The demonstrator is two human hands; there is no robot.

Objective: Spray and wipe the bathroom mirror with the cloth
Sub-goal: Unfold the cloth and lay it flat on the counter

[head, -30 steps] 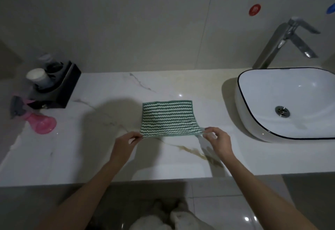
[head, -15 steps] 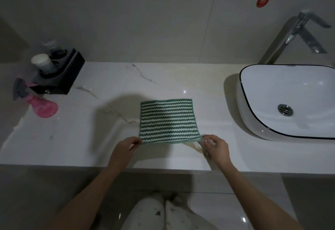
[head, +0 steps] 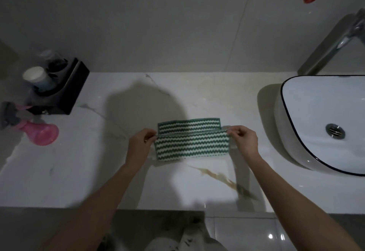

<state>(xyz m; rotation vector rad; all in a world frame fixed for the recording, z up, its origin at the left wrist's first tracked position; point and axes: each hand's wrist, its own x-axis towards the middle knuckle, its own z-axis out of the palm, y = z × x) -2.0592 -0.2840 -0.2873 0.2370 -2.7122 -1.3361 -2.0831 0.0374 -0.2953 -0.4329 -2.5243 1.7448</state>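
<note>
A green and white zigzag-striped cloth (head: 191,144) lies on the marble counter (head: 79,171), its near part folded over toward the wall so that a strip of the lower layer shows behind. My left hand (head: 141,144) pinches the left corner of the folded edge. My right hand (head: 244,141) pinches the right corner. A pink spray bottle (head: 40,134) with a grey trigger head lies on its side at the counter's far left. The mirror is out of view.
A white basin (head: 324,120) with a dark rim sits on the counter at the right, a chrome tap (head: 335,45) behind it. A black holder (head: 59,90) with cups stands at the back left. The tiled wall rises behind the counter.
Both hands have carried the cloth's near edge away from me, folding it over itself. The camera has tilted further down and moved closer to the counter.
</note>
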